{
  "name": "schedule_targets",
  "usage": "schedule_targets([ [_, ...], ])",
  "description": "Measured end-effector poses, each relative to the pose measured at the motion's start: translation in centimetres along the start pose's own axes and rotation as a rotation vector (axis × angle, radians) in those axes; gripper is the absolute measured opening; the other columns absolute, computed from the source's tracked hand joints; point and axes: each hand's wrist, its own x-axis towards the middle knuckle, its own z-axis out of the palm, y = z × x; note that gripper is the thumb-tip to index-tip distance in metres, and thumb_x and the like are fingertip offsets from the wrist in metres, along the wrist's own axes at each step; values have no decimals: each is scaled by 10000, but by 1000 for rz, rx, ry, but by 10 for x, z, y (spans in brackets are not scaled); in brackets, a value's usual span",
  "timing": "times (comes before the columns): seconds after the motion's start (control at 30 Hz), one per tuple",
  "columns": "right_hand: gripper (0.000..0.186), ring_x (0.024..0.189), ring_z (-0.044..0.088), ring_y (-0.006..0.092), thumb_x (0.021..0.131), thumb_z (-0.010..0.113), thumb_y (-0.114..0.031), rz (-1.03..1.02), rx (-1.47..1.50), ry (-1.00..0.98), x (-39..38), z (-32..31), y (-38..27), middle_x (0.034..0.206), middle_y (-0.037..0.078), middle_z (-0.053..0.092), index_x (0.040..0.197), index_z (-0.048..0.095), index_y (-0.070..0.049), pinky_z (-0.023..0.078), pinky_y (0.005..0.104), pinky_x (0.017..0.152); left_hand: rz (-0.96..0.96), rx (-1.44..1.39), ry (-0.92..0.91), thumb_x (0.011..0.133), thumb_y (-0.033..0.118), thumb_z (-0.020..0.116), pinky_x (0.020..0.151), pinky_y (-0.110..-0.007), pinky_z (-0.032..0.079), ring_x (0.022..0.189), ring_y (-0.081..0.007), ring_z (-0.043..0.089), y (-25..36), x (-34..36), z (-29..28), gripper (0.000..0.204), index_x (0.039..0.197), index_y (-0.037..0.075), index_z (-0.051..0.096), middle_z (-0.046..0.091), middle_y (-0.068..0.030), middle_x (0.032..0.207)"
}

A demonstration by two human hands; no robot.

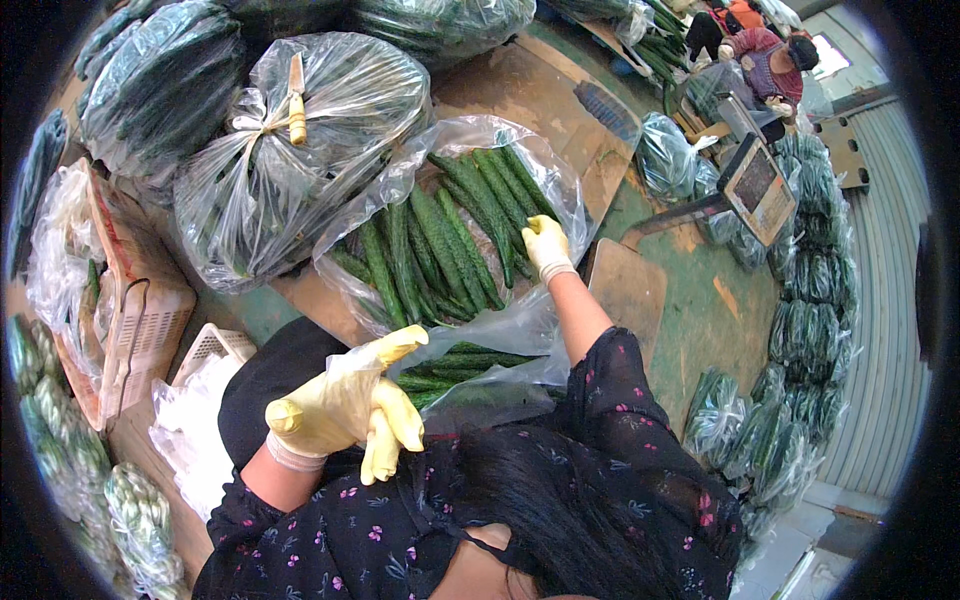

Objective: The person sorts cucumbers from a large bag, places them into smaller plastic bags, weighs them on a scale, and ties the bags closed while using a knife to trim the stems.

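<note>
Long green cucumbers lie in rows inside an opened clear plastic bag in front of me. My right hand, in a pale yellow glove, is at the bag's right side with its fingers curled round the near end of the outermost cucumber. My left hand, gloved alike, hangs apart from the pile, low and to the left. Its fingers are spread and it holds nothing. Beneath and beside it, more cucumbers sit under clear plastic close to my body.
A tied bag of cucumbers stands at the far left, with a wooden-handled knife on top. A plastic crate is at left. A scale display rises at right; bagged cucumbers line the wall. Another person sits far right.
</note>
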Motion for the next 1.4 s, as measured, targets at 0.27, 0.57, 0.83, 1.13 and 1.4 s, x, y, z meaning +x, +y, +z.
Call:
schedule_targets([
  [0.27,254,491,416,108,736,686,-222,306,420,-500,-18,14,1,642,-4,503,905,570,-72,338,262,426,-22,23,-56,509,563,785,543,-355,574,695,-333,654,0,-1,-5,1313,1407,-2,13,560,-342,1000],
  [0.57,293,507,403,13,917,522,-304,463,1319,-743,-77,-89,-52,748,-21,554,1039,569,-42,305,151,413,47,27,-84,561,533,770,525,-359,573,700,-341,654,-3,-4,-5,1228,1420,28,53,555,-339,1014],
  [0.83,446,956,570,222,753,694,-142,-160,1270,-1154,-179,-93,-122,1011,117,607,1142,531,1,433,356,892,107,8,-64,598,483,779,447,-365,539,597,-371,640,-5,1,2,1148,1407,68,78,580,-304,1002],
  [1.13,515,1013,592,265,739,632,-174,-356,-287,-857,-182,-111,-36,1081,165,621,1217,511,-28,439,343,911,187,-33,-178,622,510,755,501,-369,564,741,-361,654,-8,-10,-5,1164,1421,62,37,541,-325,1070],
  [1.4,550,1016,575,228,692,750,-173,-283,97,26,-50,-128,-118,1110,129,595,1184,536,-53,456,330,873,82,58,-114,548,571,764,524,-362,574,731,-346,656,-3,-10,1,1264,1426,43,23,550,-333,1041],
])
